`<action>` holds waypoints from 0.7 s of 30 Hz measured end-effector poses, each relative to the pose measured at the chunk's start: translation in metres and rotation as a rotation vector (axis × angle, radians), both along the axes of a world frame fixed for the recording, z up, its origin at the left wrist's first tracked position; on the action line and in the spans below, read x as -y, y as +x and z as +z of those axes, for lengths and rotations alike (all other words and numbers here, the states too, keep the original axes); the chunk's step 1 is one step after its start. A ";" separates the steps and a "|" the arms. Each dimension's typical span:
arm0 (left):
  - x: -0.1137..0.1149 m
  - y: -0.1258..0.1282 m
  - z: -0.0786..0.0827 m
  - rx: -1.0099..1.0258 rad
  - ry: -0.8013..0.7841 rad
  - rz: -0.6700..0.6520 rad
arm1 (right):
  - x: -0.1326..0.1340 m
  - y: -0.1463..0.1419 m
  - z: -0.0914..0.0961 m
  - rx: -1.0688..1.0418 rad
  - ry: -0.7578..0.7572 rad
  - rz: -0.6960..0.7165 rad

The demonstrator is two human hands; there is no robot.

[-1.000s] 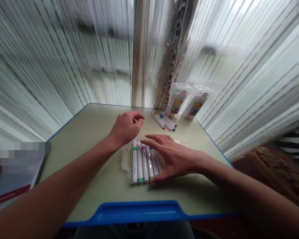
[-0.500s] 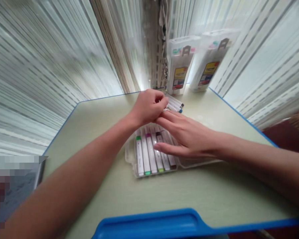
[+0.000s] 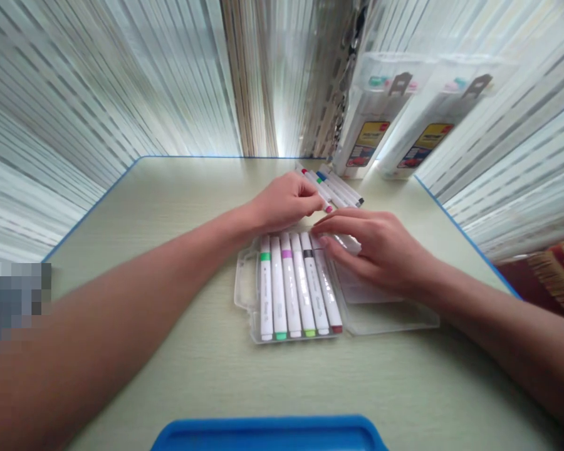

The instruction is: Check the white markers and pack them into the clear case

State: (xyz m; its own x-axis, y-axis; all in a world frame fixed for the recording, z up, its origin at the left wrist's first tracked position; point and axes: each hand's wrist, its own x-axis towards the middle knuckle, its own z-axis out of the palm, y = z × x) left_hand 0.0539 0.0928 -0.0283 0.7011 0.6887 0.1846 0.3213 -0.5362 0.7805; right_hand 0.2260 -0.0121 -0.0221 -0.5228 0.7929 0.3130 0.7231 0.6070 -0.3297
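A clear plastic marker case (image 3: 385,319) lies open on the pale green table (image 3: 178,207). Several white markers with coloured ends (image 3: 291,288) lie side by side in its left half. My left hand (image 3: 284,200) is closed in a pinch on one marker (image 3: 318,191) taken from the loose pile of markers (image 3: 341,191) behind the case. My right hand (image 3: 380,247) rests palm down over the case's right half, fingers curled, fingertips touching the top of the rightmost marker in the row.
Two tall clear marker boxes (image 3: 376,119) (image 3: 432,125) with yellow labels stand at the back right against striped sheer curtains. A blue handle edge (image 3: 267,435) rims the table's near side. A red patterned cloth (image 3: 554,275) lies off the right edge.
The view has tilted down and closer. My left hand moved from above the case to the loose pile and pinched a marker. My right hand slid right, uncovering the row of markers.
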 end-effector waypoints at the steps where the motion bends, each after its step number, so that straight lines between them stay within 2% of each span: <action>1: -0.001 -0.001 0.001 0.011 -0.048 -0.030 | -0.001 0.000 -0.001 0.004 0.002 -0.001; 5: -0.004 -0.004 0.003 0.054 -0.180 -0.139 | -0.002 0.001 -0.002 0.027 0.007 -0.003; 8: -0.005 -0.005 0.004 0.055 -0.222 -0.168 | -0.002 0.000 -0.002 0.033 0.011 0.001; 17: -0.002 -0.006 0.001 0.119 -0.216 -0.109 | -0.002 -0.004 -0.005 -0.003 -0.008 -0.028; 21: 0.000 -0.006 0.002 0.046 -0.228 -0.031 | -0.001 -0.006 -0.006 -0.001 -0.030 -0.029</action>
State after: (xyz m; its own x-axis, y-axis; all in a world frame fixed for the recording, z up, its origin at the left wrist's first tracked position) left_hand 0.0478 0.0929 -0.0265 0.7167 0.6949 0.0589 0.2685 -0.3529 0.8963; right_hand 0.2200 -0.0111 -0.0277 -0.4990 0.8168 0.2895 0.7398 0.5755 -0.3485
